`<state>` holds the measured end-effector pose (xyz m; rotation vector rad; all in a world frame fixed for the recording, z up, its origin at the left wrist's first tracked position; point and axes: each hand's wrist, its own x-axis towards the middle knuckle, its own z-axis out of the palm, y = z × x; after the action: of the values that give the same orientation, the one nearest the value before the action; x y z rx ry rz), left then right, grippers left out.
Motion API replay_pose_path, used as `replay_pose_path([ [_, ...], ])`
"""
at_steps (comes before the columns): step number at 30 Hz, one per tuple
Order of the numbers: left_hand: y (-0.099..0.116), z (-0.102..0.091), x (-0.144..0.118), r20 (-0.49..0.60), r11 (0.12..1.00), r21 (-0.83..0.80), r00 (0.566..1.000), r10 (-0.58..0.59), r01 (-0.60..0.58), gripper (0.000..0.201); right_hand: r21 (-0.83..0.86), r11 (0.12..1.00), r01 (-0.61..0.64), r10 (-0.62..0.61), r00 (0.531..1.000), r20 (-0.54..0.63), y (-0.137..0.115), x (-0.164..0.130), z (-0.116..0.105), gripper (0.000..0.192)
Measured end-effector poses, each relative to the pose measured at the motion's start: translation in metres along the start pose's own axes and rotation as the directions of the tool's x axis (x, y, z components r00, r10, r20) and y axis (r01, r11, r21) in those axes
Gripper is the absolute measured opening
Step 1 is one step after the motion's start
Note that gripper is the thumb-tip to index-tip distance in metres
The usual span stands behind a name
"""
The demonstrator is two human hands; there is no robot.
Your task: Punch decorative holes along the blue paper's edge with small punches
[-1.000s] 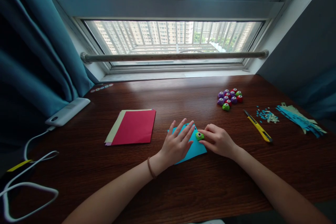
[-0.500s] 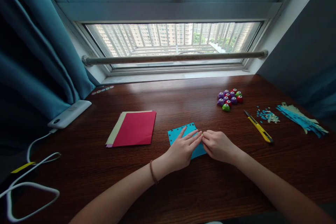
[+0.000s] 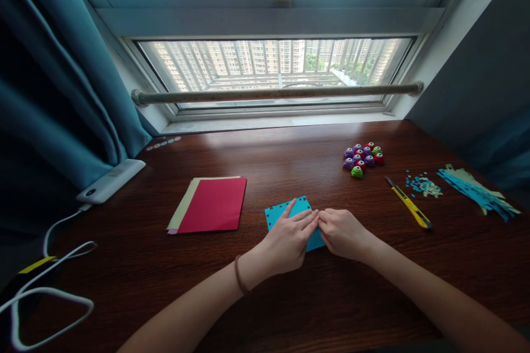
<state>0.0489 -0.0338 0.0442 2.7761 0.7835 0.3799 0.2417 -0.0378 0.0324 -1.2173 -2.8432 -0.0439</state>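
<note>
A blue sheet of paper (image 3: 290, 208), with a row of small dark holes along its visible edges, lies on the table in front of me. My left hand (image 3: 292, 240) rests flat over it, fingers spread and the thumb pointing up the sheet. At the sheet's right edge, my right hand (image 3: 342, 231) is closed in a pinch, its fingertips meeting my left fingertips. Those fingers hide the pinched spot, but they appear to have the paper's edge between them. Both hands cover much of the sheet's lower part.
Left of the hands lies a stack of red and pale coloured paper (image 3: 217, 204). To the right are a yellow utility knife (image 3: 412, 207), small paper bits (image 3: 424, 185) and blue and pale strips (image 3: 476, 190). Several eyed trinkets (image 3: 362, 159) sit behind. A white device (image 3: 111, 181) trails a cable.
My left hand's fingers have drawn slightly closer together and it has shifted a little. My right hand remains pinched at the paper's edge. The view has tilted slightly.
</note>
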Motion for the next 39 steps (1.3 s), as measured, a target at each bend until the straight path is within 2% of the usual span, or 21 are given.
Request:
replay_pose_path([
  [5, -0.001, -0.001, 0.0, 0.001, 1.0, -0.009, 1.0, 0.004, -0.004, 0.055, -0.008, 1.0, 0.001, -0.001, 1.0, 0.02, -0.001, 0.002, 0.001, 0.017],
  [10, -0.004, 0.004, -0.002, -0.01, 1.0, -0.01, 1.0, 0.014, -0.014, 0.058, 0.051, 0.999, -0.01, 0.01, 1.0, -0.003, -0.001, 0.003, 0.002, 0.017],
  [18, -0.014, 0.02, -0.009, -0.021, 0.993, 0.116, 1.0, 0.012, -0.01, 0.063, 0.022, 0.997, -0.077, 0.08, 0.983, -0.168, -0.002, -0.008, 0.008, 0.021],
  [23, -0.021, 0.024, -0.01, -0.047, 0.984, 0.171, 0.998, -0.036, 0.043, 0.063, 0.288, 0.95, -0.119, 0.208, 0.93, -0.303, 0.001, -0.012, 0.011, 0.022],
  [25, -0.025, 0.025, -0.01, -0.056, 0.987, 0.143, 0.996, -0.068, 0.075, 0.068, 0.399, 0.91, -0.112, 0.259, 0.905, -0.338, 0.002, -0.01, 0.014, 0.032],
  [27, -0.028, 0.026, -0.01, -0.047, 0.989, 0.112, 0.994, -0.095, 0.1, 0.07, 0.466, 0.88, -0.093, 0.273, 0.902, -0.334, 0.005, -0.009, 0.019, 0.036],
  [30, -0.031, 0.029, -0.011, -0.017, 0.988, 0.086, 0.992, -0.127, 0.128, 0.068, 0.569, 0.817, -0.095, 0.314, 0.901, -0.3, 0.012, -0.007, 0.027, 0.021],
  [31, -0.032, 0.029, -0.011, -0.01, 0.987, 0.084, 0.991, -0.134, 0.134, 0.067, 0.62, 0.775, -0.121, 0.371, 0.882, -0.291, 0.016, -0.007, 0.028, 0.017],
  [33, -0.032, 0.03, -0.012, -0.007, 0.986, 0.087, 0.99, -0.143, 0.143, 0.066, 0.754, 0.63, -0.183, 0.542, 0.8, -0.259, 0.023, -0.008, 0.029, 0.016],
  [35, -0.032, 0.03, -0.012, -0.008, 0.985, 0.099, 0.99, -0.144, 0.144, 0.066, 0.911, 0.383, -0.156, 0.673, 0.722, -0.16, 0.03, -0.008, 0.026, 0.021],
  [36, -0.032, 0.03, -0.012, -0.008, 0.984, 0.106, 0.99, -0.143, 0.143, 0.065, 0.969, 0.222, -0.109, 0.694, 0.716, -0.079, 0.033, -0.009, 0.024, 0.023],
  [38, -0.032, 0.029, -0.011, -0.01, 0.982, 0.123, 0.99, -0.14, 0.141, 0.062, 0.995, -0.101, -0.018, 0.653, 0.753, 0.08, 0.037, -0.01, 0.019, 0.026],
  [39, -0.032, 0.029, -0.012, -0.012, 0.981, 0.132, 0.99, -0.139, 0.139, 0.06, 0.974, -0.225, 0.002, 0.618, 0.774, 0.141, 0.038, -0.01, 0.018, 0.027],
])
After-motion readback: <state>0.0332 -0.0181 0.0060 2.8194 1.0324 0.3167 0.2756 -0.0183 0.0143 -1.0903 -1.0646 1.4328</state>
